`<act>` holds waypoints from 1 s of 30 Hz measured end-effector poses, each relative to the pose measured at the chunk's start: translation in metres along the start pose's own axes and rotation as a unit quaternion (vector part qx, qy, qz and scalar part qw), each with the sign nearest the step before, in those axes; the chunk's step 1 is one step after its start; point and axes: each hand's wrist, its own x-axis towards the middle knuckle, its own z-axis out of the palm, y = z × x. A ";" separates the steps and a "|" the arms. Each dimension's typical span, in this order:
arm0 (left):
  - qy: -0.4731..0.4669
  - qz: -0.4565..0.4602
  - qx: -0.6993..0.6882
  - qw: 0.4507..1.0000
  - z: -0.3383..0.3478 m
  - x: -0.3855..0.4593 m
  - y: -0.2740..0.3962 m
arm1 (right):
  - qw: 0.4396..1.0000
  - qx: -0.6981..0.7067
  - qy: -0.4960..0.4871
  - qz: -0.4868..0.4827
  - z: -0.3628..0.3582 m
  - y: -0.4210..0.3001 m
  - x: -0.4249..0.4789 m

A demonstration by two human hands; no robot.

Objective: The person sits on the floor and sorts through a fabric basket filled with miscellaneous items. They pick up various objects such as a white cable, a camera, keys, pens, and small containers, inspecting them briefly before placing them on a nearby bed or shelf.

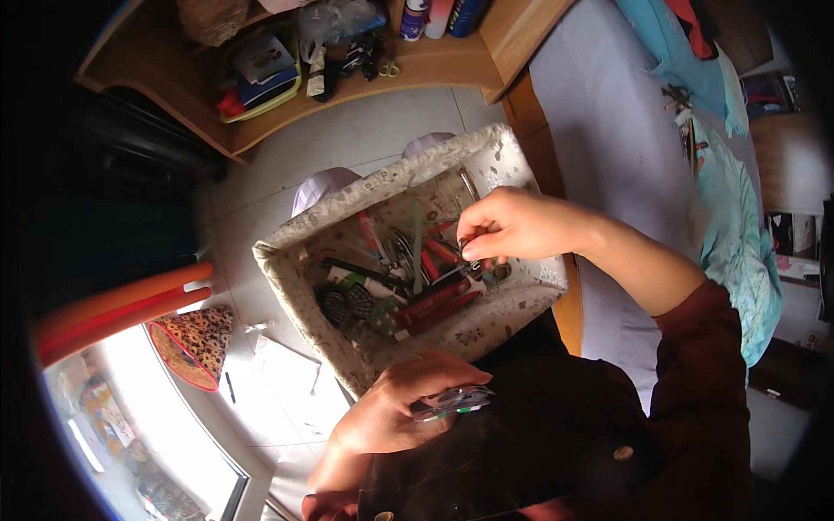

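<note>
A fabric-lined rectangular basket (384,176) with a grey floral print sits tilted before me, full of small items. Inside lie a dark red box (433,306), a white tube (365,280), a black-and-white checked bow (358,301), a pale green strip (417,247) and several pens. Above the basket's right part, my right hand (515,225) pinches a small dark object (465,247), mostly hidden by the fingers. My left hand (397,407), at the near rim, grips a clear plastic packet (453,402) with green marks; its contents are unclear.
A wooden shelf (430,71) at the back holds a yellow basket (260,111), scissors (389,68) and spray cans. To the right is a bed with a lilac sheet (606,163). A patterned cone-shaped lampshade (202,338) and a bright window (156,404) are at left.
</note>
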 end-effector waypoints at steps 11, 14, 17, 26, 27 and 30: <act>0.143 0.001 -0.154 0.978 0.000 -0.004 -0.005 | 0.973 0.196 0.094 -0.080 0.001 -0.002 -0.014; 0.279 0.037 -0.309 0.908 0.012 0.004 0.003 | 0.981 0.104 0.070 -0.151 0.027 -0.031 -0.011; 0.373 0.007 -0.457 0.807 0.011 -0.003 0.000 | 0.956 -0.009 0.056 -0.289 0.034 -0.048 -0.005; 0.372 -0.002 -0.389 0.843 0.019 -0.023 -0.009 | 0.794 -0.572 0.186 -0.090 0.013 0.025 0.014; 0.348 -0.010 -0.347 0.871 0.019 -0.018 -0.003 | 0.755 -0.616 0.210 -0.077 0.025 0.025 0.016; 0.273 -0.012 -0.243 0.931 0.015 -0.008 0.006 | 0.778 -0.590 0.207 -0.066 0.032 0.031 0.028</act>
